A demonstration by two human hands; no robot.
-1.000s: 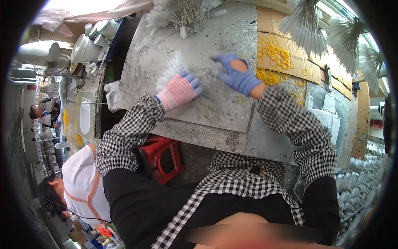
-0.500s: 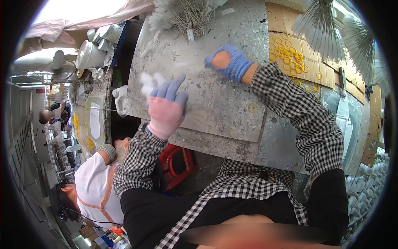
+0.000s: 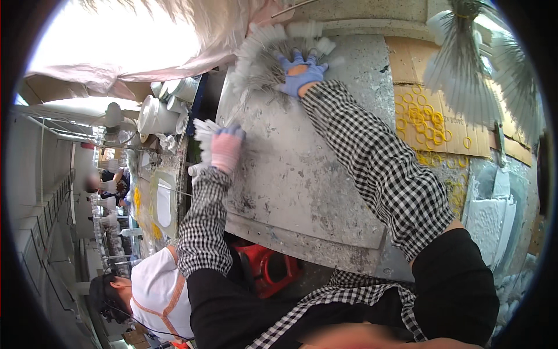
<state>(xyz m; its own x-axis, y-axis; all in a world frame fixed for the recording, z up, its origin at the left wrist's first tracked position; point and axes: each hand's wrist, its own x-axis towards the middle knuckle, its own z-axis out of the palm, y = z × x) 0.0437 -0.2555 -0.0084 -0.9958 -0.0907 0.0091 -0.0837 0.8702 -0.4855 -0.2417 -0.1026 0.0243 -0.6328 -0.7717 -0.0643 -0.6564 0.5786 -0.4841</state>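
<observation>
At the left edge of the worktable (image 3: 302, 174), my left hand (image 3: 226, 148), in a pink glove with blue-grey fingertips, is closed on a bunch of thin brushes. Their white heads (image 3: 204, 139) fan out to its left, while the shafts are mostly hidden by the fingers. My right hand (image 3: 303, 72), in a blue glove with its back partly bare, lies over a pile of similar wire brushes (image 3: 261, 64) at the far side. Its fingers are spread among the thin wire stems, and that area is blurred.
Yellow rubber bands (image 3: 427, 125) lie on cardboard (image 3: 407, 58) at the right. Bundled brushes (image 3: 462, 64) hang over the far right. A scraper (image 3: 500, 157) rests by a white-smeared tray (image 3: 488, 215). White tubs (image 3: 156, 116), a red stool (image 3: 270, 270) and a co-worker (image 3: 157, 291) are at left.
My right hand has moved away from mid-table to the brush pile and spread its fingers. The left hand has shifted to the table's left edge, fingers more curled. The whole view has shifted.
</observation>
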